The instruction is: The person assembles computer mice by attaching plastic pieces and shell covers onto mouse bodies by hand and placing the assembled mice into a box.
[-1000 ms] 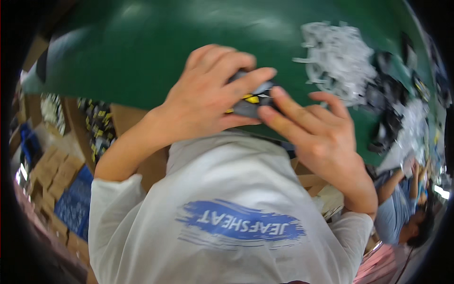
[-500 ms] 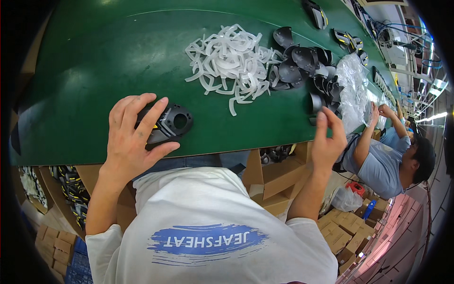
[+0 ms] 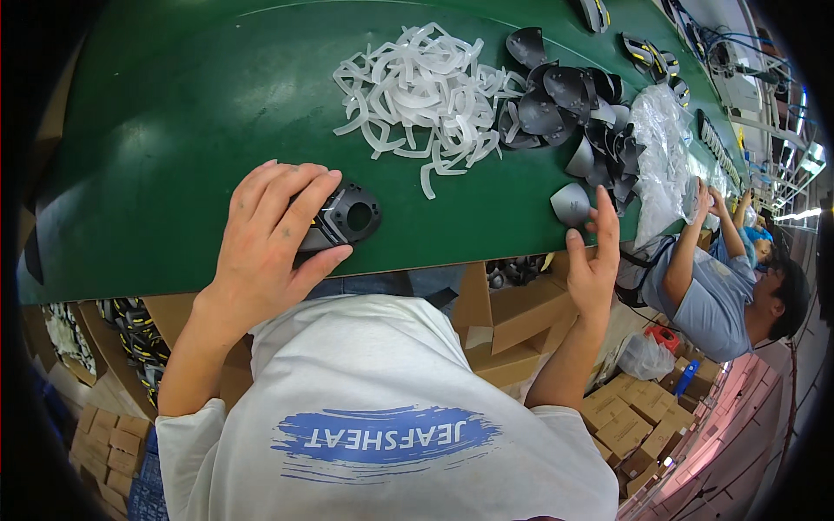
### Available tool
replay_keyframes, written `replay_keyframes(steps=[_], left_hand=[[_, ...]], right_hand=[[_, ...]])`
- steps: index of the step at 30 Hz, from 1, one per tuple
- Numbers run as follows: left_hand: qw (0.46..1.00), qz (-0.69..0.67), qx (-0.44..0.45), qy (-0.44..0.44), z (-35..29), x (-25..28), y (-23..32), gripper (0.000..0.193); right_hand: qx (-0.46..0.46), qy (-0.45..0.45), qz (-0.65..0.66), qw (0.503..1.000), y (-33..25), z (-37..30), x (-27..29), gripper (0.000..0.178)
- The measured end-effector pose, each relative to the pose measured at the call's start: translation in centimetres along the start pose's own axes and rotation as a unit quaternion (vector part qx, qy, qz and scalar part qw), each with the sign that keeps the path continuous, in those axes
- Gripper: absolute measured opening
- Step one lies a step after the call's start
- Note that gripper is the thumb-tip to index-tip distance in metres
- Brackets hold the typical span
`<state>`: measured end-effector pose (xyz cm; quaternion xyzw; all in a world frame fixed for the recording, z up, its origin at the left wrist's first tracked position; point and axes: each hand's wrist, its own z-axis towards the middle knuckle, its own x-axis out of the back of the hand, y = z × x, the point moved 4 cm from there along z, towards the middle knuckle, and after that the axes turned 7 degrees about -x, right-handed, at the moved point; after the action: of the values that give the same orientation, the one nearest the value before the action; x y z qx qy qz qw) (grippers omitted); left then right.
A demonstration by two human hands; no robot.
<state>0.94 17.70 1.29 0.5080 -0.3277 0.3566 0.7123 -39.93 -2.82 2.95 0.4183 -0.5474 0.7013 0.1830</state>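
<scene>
My left hand (image 3: pixel 274 230) is closed over a black plastic housing (image 3: pixel 358 217) with a round hole and grey and yellow trim. Its fingers lie across the top and the thumb presses the near side, hiding the housing's left part. The housing rests on the green table near its front edge. At the right, my right hand (image 3: pixel 594 260) has thumb and fingers apart beside a curved grey plastic cover (image 3: pixel 571 206). Fingertips are at the cover's right edge; I cannot tell whether they touch it. Beyond it lies a heap of similar dark curved covers (image 3: pixel 556 95).
A pile of translucent white plastic strips (image 3: pixel 426 95) sits on the green table (image 3: pixel 191 130). Clear plastic bags (image 3: pixel 656 148) lie right of the covers. A co-worker (image 3: pixel 717 286) works farther right. Open cardboard boxes (image 3: pixel 521 313) stand below the table edge.
My left hand and the housing have shifted right in the picture. My right hand has dipped slightly nearer the edge, and the single grey cover now shows beside its fingers.
</scene>
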Motion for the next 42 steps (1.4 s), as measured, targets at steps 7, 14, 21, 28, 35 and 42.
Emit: replay_keyframes(steps=[7, 14, 21, 28, 35, 42], left_hand=[[1.000, -0.004, -0.002, 0.010, -0.4, 0.0, -0.3, 0.079], [1.000, -0.011, 0.005, -0.009, 0.0, 0.6, -0.3, 0.082], [0.999, -0.028, -0.011, 0.015, -0.2, 0.3, -0.3, 0.084], [1.000, -0.017, -0.014, 0.022, -0.5, 0.0, -0.5, 0.087], [0.998, -0.053, -0.004, 0.038, -0.7, -0.3, -0.7, 0.102], [0.996, -0.062, -0.021, 0.054, -0.7, -0.7, -0.8, 0.102]], right_hand=[[-0.064, 0.057, -0.059, 0.995, -1.8, 0.0, -0.4, 0.053], [0.066, -0.046, -0.230, 0.970, -5.0, 1.4, 0.4, 0.056], [0.064, -0.165, -0.216, 0.960, -7.1, 2.3, -1.1, 0.058], [0.268, -0.164, 0.122, 0.941, -15.8, 2.9, -10.9, 0.073], [0.357, -0.168, 0.044, 0.918, -19.3, 3.0, -15.5, 0.064], [0.383, -0.158, -0.058, 0.908, -19.3, 3.1, -15.1, 0.063]])
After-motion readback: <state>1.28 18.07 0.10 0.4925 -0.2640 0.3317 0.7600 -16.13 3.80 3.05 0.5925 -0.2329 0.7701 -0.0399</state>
